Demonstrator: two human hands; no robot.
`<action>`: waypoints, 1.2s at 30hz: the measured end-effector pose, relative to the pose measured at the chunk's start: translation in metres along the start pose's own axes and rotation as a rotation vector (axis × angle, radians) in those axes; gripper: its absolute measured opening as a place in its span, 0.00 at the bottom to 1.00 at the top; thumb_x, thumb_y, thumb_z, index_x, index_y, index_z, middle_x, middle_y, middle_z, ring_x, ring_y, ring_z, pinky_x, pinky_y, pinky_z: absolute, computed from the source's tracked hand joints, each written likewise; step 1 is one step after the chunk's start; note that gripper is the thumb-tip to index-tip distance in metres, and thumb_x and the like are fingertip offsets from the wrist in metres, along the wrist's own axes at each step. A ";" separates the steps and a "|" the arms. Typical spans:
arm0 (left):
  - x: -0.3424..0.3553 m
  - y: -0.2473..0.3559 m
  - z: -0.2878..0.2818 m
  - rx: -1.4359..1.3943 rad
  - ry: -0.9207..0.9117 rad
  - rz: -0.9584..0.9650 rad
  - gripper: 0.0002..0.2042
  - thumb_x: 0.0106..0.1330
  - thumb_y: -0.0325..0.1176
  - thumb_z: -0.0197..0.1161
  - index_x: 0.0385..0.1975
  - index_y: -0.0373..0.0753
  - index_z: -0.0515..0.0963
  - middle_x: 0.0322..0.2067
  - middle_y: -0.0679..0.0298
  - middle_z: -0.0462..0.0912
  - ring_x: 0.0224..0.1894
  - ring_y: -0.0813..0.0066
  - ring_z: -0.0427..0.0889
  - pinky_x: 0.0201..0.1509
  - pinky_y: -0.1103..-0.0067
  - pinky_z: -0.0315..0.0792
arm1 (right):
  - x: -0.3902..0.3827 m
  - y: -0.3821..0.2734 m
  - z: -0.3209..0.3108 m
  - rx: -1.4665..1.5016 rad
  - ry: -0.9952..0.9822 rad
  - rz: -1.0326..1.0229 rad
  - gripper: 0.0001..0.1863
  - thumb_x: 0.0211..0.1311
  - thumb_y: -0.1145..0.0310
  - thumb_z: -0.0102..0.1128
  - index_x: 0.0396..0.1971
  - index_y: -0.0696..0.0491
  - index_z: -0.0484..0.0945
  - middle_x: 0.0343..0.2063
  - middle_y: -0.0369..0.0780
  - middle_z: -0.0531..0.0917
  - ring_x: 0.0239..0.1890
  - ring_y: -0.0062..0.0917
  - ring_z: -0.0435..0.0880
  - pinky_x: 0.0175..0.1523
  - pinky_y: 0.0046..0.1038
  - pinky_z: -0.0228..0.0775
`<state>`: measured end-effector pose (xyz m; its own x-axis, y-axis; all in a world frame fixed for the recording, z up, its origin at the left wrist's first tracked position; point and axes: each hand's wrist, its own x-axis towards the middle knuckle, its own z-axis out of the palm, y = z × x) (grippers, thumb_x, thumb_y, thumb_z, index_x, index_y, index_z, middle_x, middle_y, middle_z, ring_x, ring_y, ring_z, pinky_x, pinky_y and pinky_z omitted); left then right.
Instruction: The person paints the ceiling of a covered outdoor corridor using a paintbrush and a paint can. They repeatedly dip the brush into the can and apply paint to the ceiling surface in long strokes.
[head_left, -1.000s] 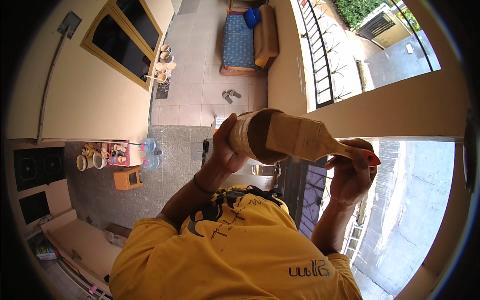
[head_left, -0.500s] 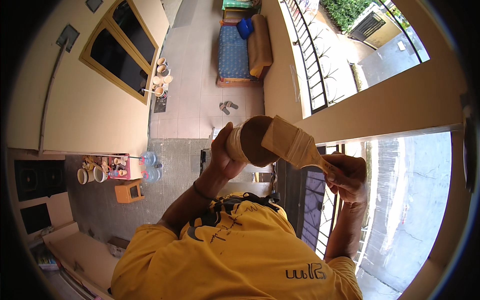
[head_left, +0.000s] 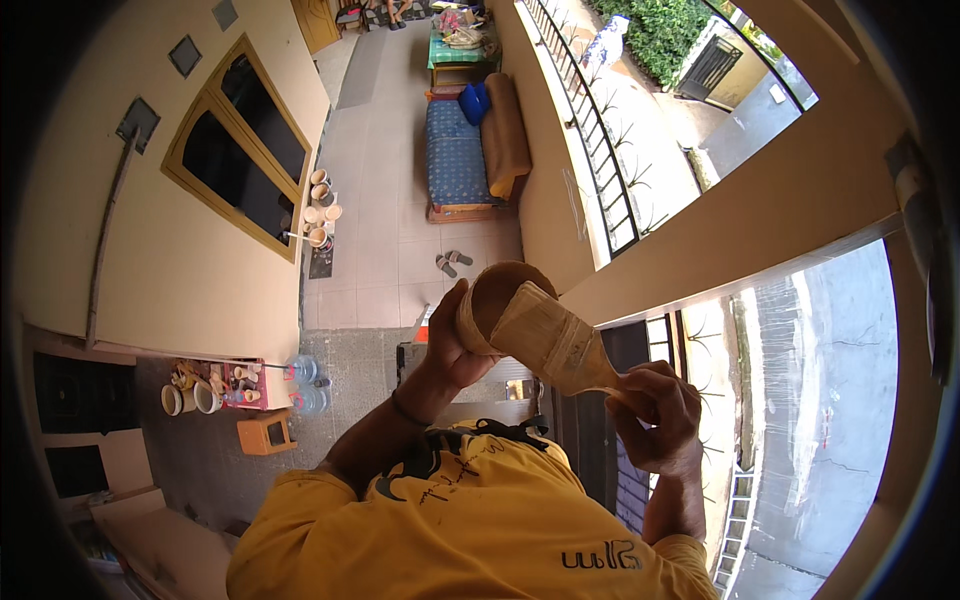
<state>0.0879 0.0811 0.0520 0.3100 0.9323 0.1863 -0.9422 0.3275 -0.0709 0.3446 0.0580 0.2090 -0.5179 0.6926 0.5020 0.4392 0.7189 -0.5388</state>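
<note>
Paintbrush [head_left: 555,348]: wide, flat, pale-coated, head lying across the right-hand edge of the rim of a round tub [head_left: 466,322], bristle end over the mouth. Contact between bristles and rim cannot be confirmed from this angle.

Grip: right hand [head_left: 657,412] grasps the handle, thumb and fingers pinched round it. Left hand [head_left: 452,352] is wrapped on the tub, thumb along the left edge, fingers on the lower side. Tub is held up in front of the yellow shirt [head_left: 470,515], mouth tilted. Paint level inside: not visible.

Technique (judgement): step looks like loading or wiping the bristles. Best to steady the tub, limit its tilt, and draw each flat face lightly over the inner edge so surplus falls back inside. Handle pinch should be firm but loose at the wrist. Dripping onto the shirt is the likely fault.
</note>
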 end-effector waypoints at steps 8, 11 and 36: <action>0.023 -0.015 -0.002 0.148 0.297 -0.059 0.29 0.72 0.59 0.49 0.64 0.46 0.72 0.61 0.57 0.77 0.60 0.52 0.78 0.51 0.50 0.79 | -0.014 0.005 -0.015 -0.153 0.249 -0.046 0.18 0.50 0.80 0.73 0.42 0.55 0.78 0.31 0.42 0.83 0.28 0.30 0.87 0.26 0.28 0.78; 0.025 -0.016 -0.008 0.089 0.342 -0.073 0.28 0.67 0.57 0.55 0.61 0.45 0.73 0.49 0.56 0.80 0.51 0.52 0.80 0.42 0.59 0.83 | 0.007 0.029 -0.036 -0.231 0.553 -0.054 0.17 0.54 0.78 0.73 0.44 0.58 0.78 0.33 0.44 0.84 0.30 0.31 0.87 0.30 0.28 0.78; -0.010 0.001 -0.048 0.118 0.347 -0.109 0.34 0.60 0.58 0.63 0.64 0.45 0.71 0.59 0.54 0.77 0.60 0.49 0.74 0.52 0.51 0.77 | 0.249 0.092 -0.298 -1.009 1.452 -0.334 0.10 0.65 0.74 0.50 0.40 0.62 0.78 0.44 0.54 0.82 0.45 0.49 0.82 0.53 0.40 0.77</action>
<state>0.0900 0.0791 0.0030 0.4144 0.8964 -0.1576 -0.9034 0.4261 0.0481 0.4749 0.3146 0.4865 0.0780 -0.3804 0.9215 0.9809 0.1945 -0.0027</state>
